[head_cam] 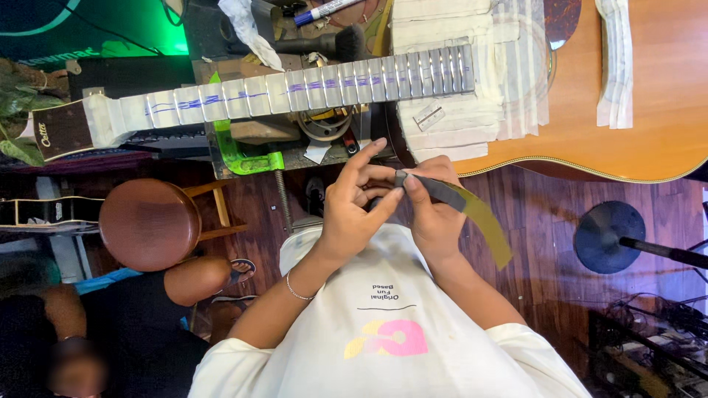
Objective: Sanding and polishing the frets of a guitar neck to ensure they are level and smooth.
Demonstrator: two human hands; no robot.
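Both hands meet just above the person's white shirt [383, 324]: the left hand [352, 210] and the right hand [431, 214] are each pinched on one end of a thin dark strip [461, 203], which looks like abrasive paper or tape, grey on one face and olive on the other. Fingertips of the left hand press the strip's near end against the right thumb, while the free tail curves away toward 4 o'clock and hangs unsupported. The strip appears light, limp and easily creased, so it is probably best held by its edges near the end, with thumb and forefinger, rather than by the loose tail. At 12 o'clock from the hands lies an acoustic guitar [649, 110] on the bench, its body masked with pale tape [457, 125] around the neck joint. Its fretboard [310, 88], also taped between the frets and marked with blue lines, stretches toward 10 o'clock. A green clamp [243, 155] sits below the neck at 11 o'clock. A round brown stool [150, 225] stands at 9 o'clock, and another person [110, 332] sits at 8 o'clock.
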